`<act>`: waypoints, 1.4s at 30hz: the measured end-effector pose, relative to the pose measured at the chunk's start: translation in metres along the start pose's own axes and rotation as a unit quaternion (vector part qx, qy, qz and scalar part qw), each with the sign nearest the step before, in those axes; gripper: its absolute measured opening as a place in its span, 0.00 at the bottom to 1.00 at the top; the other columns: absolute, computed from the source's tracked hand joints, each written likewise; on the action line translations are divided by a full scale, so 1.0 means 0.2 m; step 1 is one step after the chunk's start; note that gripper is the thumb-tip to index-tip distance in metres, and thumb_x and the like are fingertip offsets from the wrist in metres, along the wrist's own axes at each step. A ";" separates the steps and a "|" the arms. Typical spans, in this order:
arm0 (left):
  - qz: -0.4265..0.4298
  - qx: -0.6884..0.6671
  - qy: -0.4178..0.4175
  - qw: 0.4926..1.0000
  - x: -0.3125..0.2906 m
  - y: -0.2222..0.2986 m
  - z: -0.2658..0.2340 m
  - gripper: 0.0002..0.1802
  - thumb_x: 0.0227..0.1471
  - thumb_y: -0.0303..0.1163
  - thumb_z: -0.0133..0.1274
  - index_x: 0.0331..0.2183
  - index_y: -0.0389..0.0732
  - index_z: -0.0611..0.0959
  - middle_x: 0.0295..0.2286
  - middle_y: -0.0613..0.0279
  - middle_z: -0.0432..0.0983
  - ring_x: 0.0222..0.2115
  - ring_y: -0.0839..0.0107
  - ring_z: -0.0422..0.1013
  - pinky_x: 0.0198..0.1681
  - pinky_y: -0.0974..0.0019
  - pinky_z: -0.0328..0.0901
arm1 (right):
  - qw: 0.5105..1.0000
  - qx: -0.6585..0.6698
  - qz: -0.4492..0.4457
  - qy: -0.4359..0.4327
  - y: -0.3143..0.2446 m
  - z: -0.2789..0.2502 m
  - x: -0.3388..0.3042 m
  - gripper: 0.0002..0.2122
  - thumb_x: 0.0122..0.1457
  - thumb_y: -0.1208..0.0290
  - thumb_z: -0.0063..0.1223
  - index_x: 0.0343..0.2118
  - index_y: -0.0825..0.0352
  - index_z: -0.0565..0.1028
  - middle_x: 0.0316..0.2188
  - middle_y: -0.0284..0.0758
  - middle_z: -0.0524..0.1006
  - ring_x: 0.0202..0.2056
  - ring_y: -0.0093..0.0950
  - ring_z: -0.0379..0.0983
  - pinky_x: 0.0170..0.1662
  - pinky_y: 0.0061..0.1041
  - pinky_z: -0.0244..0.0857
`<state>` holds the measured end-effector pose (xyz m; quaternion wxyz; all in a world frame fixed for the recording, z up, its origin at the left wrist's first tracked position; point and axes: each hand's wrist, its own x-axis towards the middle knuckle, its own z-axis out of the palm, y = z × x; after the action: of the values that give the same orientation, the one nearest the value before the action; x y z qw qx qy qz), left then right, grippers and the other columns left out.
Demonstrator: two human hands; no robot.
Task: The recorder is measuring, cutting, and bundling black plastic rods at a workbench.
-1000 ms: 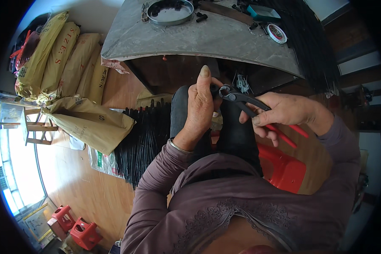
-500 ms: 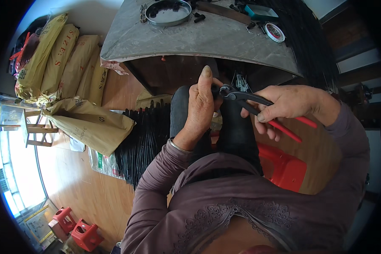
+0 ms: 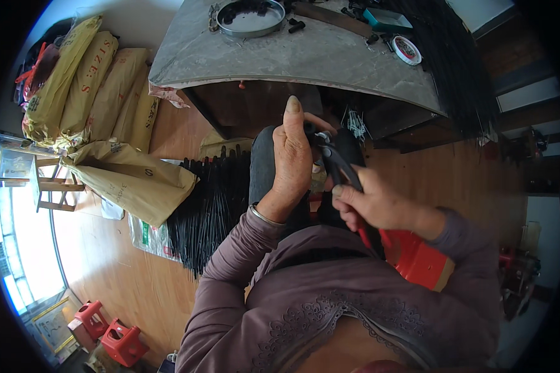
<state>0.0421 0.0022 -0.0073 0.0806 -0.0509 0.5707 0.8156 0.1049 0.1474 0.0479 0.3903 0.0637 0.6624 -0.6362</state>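
Note:
My left hand [image 3: 292,152] is raised above my lap, thumb pointing up, with its fingers closed round a small black round piece [image 3: 309,127]; most of that piece is hidden. In my right hand [image 3: 379,202] is a pair of pliers [image 3: 340,165] with black jaws and red grips, the fingers wrapped round the handles. The pliers' head lies against the black piece beside my left fingers. Whether the jaws bite on it I cannot make out. My right hand is slightly blurred.
A grey table [image 3: 261,59] ahead bears a round metal tray [image 3: 249,31], a teal box [image 3: 387,20] and a small white-rimmed dish [image 3: 407,50]. Black rods [image 3: 199,217] lie at my left near tan sacks [image 3: 130,180]. A red stool [image 3: 417,258] is under me.
My right hand has come left and closer to my body. The pliers' handles have swung from pointing right to pointing down toward me, and look closer together. My left hand has shifted very slightly left.

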 end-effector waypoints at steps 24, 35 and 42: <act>-0.016 0.014 -0.026 0.999 -0.02 0.01 0.02 0.37 0.60 0.59 0.32 0.19 0.38 0.77 0.13 0.70 0.65 0.12 0.83 0.55 0.16 0.77 0.49 | 0.984 -0.154 0.070 -0.049 -0.16 -0.17 -0.04 0.09 0.66 0.70 0.40 0.41 0.71 0.66 0.20 0.30 0.71 0.18 0.20 0.70 0.24 0.20 0.68; 0.029 0.047 -0.012 0.998 0.00 -0.02 0.01 0.39 0.62 0.57 0.30 0.21 0.35 0.81 0.10 0.72 0.62 0.11 0.84 0.54 0.17 0.76 0.50 | 0.946 -0.276 -0.136 0.104 0.03 -0.11 0.09 0.11 0.62 0.67 0.46 0.29 0.72 0.70 0.17 0.38 0.70 0.19 0.27 0.67 0.27 0.31 0.62; -0.023 0.004 -0.050 0.998 -0.02 0.03 0.00 0.39 0.62 0.58 0.31 0.20 0.36 0.80 0.11 0.71 0.64 0.12 0.85 0.54 0.17 0.78 0.48 | 0.964 -0.266 0.001 0.023 -0.13 -0.15 0.02 0.10 0.65 0.67 0.43 0.34 0.70 0.69 0.21 0.31 0.71 0.22 0.20 0.69 0.26 0.22 0.65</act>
<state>0.0448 -0.0002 -0.0009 0.1278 -0.0229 0.5677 0.8129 0.0730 0.1678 0.0632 0.3780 -0.0269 0.8167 -0.4351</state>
